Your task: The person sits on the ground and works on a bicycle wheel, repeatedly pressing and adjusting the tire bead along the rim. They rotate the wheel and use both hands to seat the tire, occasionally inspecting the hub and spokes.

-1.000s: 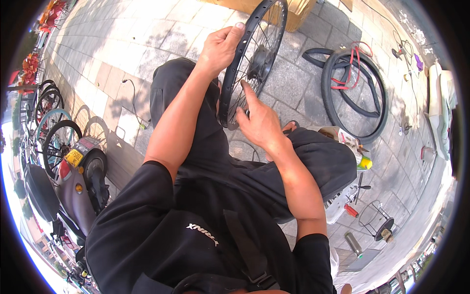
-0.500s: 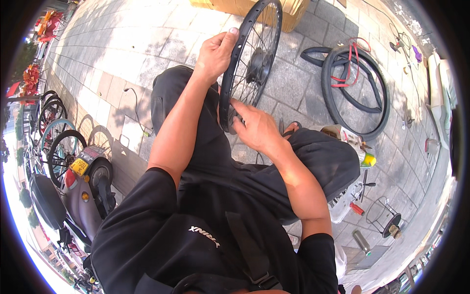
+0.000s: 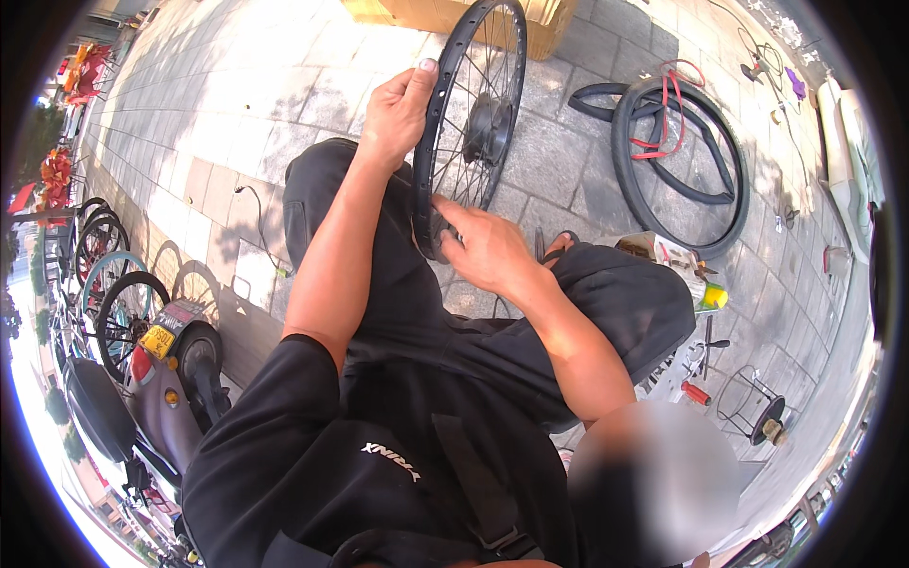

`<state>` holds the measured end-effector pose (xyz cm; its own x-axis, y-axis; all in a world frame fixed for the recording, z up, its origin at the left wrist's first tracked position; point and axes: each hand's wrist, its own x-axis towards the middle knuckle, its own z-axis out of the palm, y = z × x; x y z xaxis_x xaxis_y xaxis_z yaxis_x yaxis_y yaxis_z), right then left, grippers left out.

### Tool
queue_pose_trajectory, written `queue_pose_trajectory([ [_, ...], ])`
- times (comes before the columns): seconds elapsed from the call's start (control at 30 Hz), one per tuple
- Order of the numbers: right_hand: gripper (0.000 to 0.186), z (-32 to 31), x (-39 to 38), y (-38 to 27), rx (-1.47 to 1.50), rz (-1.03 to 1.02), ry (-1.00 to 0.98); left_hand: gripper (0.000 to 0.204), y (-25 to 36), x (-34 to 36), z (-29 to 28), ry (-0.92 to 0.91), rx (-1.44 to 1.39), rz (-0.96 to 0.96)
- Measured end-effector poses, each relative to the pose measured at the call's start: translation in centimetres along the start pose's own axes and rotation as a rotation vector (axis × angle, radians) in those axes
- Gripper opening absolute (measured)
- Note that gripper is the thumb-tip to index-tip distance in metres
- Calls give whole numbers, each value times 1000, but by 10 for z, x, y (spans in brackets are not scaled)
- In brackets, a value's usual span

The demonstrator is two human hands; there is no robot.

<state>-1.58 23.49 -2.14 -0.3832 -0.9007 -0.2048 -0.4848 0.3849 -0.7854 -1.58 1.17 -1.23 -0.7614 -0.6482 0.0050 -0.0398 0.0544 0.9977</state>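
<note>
A black bicycle wheel (image 3: 431,142), bare of a tyre, stands tilted upright in front of me between my knees. Its spokes run to a thick dark hub (image 3: 488,130). My left hand (image 3: 394,115) is closed round the near side of the rim, thumb on top by the spoke holes. Lower down, my right hand (image 3: 488,250) has its index finger and thumb on the rim near its bottom; the other fingers are curled in.
A black tyre (image 3: 620,156), a dark inner tube (image 3: 724,175) and a red strap (image 3: 675,114) lie to the right. Nearby are a red-handled tool (image 3: 696,394) and a yellow-capped container (image 3: 715,298). A cardboard box (image 3: 544,28) stands ahead; a scooter (image 3: 161,407) and bicycles stand left. A blurred patch covers the lower right.
The wheel and both hands sit slightly further left in the picture, as the whole view has shifted a little. The grip on the rim looks the same.
</note>
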Motion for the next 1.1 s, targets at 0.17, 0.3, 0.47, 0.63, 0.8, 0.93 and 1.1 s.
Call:
queue_pose_trajectory([
  [0.17,56,5,-1,6,62,-50,45,46,1,0,-1,2,6,-35],
  [0.3,56,1,0,3,91,-51,34,48,11,-5,4,26,-30,-85],
  [0.47,52,7,2,7,106,-68,57,50,12,-4,4,33,-7,-97],
  [0.63,51,7,2,8,89,-85,66,50,15,-6,5,52,8,-97],
  [0.8,47,7,1,9,47,-108,112,50,16,-6,8,41,15,-94],
  [0.93,48,6,0,9,52,-102,100,51,18,-8,8,39,11,-108],
  [1.1,48,6,1,9,55,-112,100,53,21,-9,8,50,24,-137],
])
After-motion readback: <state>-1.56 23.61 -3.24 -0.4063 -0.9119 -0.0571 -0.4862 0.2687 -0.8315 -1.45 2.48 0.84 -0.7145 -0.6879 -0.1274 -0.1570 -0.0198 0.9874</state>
